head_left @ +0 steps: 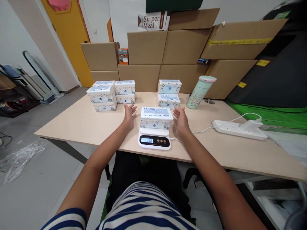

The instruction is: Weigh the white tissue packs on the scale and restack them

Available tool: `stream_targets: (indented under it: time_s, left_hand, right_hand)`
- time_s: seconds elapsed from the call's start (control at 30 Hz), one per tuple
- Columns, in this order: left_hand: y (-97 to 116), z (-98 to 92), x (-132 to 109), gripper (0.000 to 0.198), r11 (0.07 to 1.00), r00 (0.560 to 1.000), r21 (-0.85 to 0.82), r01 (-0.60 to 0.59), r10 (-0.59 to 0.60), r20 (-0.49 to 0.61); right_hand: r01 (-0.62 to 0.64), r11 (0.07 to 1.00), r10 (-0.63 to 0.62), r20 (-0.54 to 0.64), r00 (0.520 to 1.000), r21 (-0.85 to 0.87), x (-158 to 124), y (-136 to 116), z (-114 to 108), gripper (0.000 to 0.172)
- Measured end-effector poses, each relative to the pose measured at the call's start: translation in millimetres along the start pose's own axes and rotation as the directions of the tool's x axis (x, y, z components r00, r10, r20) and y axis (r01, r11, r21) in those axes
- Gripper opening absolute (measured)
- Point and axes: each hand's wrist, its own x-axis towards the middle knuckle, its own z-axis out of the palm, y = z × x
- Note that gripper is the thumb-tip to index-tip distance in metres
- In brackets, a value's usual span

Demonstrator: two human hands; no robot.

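A tissue pack (156, 117) rests on a small white digital scale (154, 140) near the table's front edge; the display shows digits. My left hand (129, 115) hovers just left of the pack, fingers spread and open, not touching it. My right hand (181, 120) is just right of the pack, also open with fingers apart and holding nothing. A stack of several tissue packs (110, 94) stands at the back left. Two more packs (169, 94) are stacked behind the scale.
A mint-green flask with pink lid (200, 92) stands right of the packs. A white power strip with cable (238, 128) lies at right. Cardboard boxes (168, 54) line the beige table's (79, 124) back edge. Plastic wrap lies on the floor at left.
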Motion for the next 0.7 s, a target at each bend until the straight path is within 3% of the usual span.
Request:
stream_targets:
  time_s: [0.13, 0.23, 0.3, 0.7]
  left_hand:
    - [-11, -4.2, 2, 0.085, 0.966, 0.983, 0.182, -0.184, 0.186, 0.003]
    - [-17, -10.3, 5, 0.084, 0.874, 0.925, 0.308, -0.376, 0.375, 0.064]
    - [-17, -13.6, 7, 0.087, 0.827, 0.897, 0.354, -0.436, 0.433, 0.093]
    - [-19, -16.9, 12, 0.091, 0.807, 0.888, 0.386, -0.447, 0.452, 0.084]
  right_hand:
    - [0.183, 0.973, -0.178, 0.046, 0.983, -0.144, -5, 3, -1, 0.078]
    - [0.233, 0.95, -0.222, 0.076, 0.972, -0.206, -6, 7, -2, 0.085]
    - [0.256, 0.94, -0.243, 0.085, 0.966, -0.224, -6, 8, -2, 0.085]
    - [0.321, 0.913, -0.318, 0.056, 0.947, -0.252, -5, 4, -4, 0.087]
